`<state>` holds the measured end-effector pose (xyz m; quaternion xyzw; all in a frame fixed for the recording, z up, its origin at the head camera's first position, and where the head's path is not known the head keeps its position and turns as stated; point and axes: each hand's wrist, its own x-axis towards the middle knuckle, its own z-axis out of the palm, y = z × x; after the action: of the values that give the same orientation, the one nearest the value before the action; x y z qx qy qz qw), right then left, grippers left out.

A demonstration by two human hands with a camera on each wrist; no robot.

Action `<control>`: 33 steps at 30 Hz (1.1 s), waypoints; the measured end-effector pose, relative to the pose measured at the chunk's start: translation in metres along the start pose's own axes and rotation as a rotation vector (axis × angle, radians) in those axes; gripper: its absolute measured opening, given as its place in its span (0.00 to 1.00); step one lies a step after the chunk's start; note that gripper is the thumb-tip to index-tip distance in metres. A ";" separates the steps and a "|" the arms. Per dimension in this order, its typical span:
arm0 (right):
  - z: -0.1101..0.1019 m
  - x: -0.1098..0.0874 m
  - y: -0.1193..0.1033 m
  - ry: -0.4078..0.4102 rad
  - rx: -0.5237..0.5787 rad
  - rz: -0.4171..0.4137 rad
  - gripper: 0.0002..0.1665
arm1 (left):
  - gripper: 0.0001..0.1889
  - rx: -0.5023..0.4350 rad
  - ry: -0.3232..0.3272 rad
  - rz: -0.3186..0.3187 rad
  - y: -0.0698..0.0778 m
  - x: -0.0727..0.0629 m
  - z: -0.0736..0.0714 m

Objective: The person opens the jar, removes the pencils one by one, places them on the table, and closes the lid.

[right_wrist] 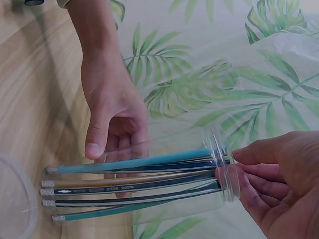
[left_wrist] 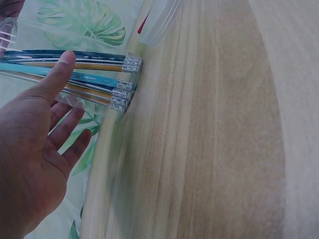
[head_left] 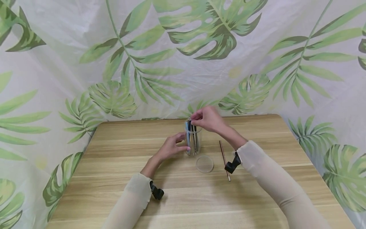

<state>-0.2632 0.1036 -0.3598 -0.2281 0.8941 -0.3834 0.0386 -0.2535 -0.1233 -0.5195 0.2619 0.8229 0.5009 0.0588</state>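
Note:
A clear plastic jar (head_left: 199, 140) stands upright near the back of the table, with several pencils (right_wrist: 132, 188) inside, their eraser ends down. My left hand (head_left: 171, 147) holds the jar from the left, thumb in front and fingers behind. At the jar's mouth, my right hand (head_left: 209, 119) has its thumb and index finger about the upper end of a dark pencil (right_wrist: 199, 164). A light blue pencil (right_wrist: 134, 162) leans beside it. The round clear lid (head_left: 204, 164) lies on the table in front of the jar.
One brown pencil (head_left: 222, 154) lies on the wooden table (head_left: 183, 203) right of the lid, partly under the right wrist's black camera (head_left: 233, 163). A leaf-patterned sheet (head_left: 200, 79) hangs right behind the table's back edge.

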 end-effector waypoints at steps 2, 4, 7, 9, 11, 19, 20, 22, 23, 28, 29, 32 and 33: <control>0.001 0.001 0.001 0.000 0.004 -0.003 0.10 | 0.38 0.001 -0.003 0.006 -0.001 0.000 0.000; 0.002 0.002 0.002 0.003 0.010 -0.006 0.10 | 0.37 -0.002 -0.006 0.007 -0.001 0.001 0.000; 0.004 0.003 0.003 0.007 0.016 -0.010 0.09 | 0.37 -0.006 -0.009 0.008 -0.001 0.001 -0.001; 0.006 0.004 0.003 0.008 0.018 -0.012 0.09 | 0.37 -0.005 -0.011 0.008 0.000 0.000 -0.001; 0.007 0.005 0.002 0.008 0.013 -0.011 0.08 | 0.37 -0.001 -0.014 0.003 0.000 0.001 -0.002; 0.011 0.006 0.002 0.024 -0.024 -0.015 0.07 | 0.38 -0.018 -0.025 -0.006 -0.001 0.001 -0.002; 0.012 0.007 0.003 0.027 -0.025 -0.018 0.07 | 0.37 -0.020 -0.025 -0.006 -0.001 0.001 -0.002; 0.012 0.007 0.003 0.030 -0.024 -0.022 0.06 | 0.37 -0.021 -0.025 -0.005 -0.001 0.002 -0.002; 0.012 0.007 0.003 0.030 -0.022 -0.022 0.06 | 0.37 -0.022 -0.024 -0.006 0.000 0.002 -0.002; 0.012 0.007 0.003 0.021 -0.015 -0.022 0.05 | 0.36 -0.021 -0.020 -0.010 0.001 0.002 -0.002; 0.012 0.007 0.003 0.017 -0.017 -0.023 0.05 | 0.36 -0.022 -0.020 -0.010 0.001 0.001 -0.002; 0.011 0.006 0.003 0.005 -0.023 -0.027 0.05 | 0.36 -0.021 -0.021 -0.007 0.002 0.001 -0.002; 0.011 0.006 0.003 0.001 -0.024 -0.028 0.05 | 0.36 -0.021 -0.023 -0.007 0.002 0.001 -0.002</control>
<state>-0.2668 0.0955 -0.3686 -0.2408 0.8954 -0.3734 0.0303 -0.2548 -0.1234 -0.5172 0.2641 0.8177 0.5063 0.0727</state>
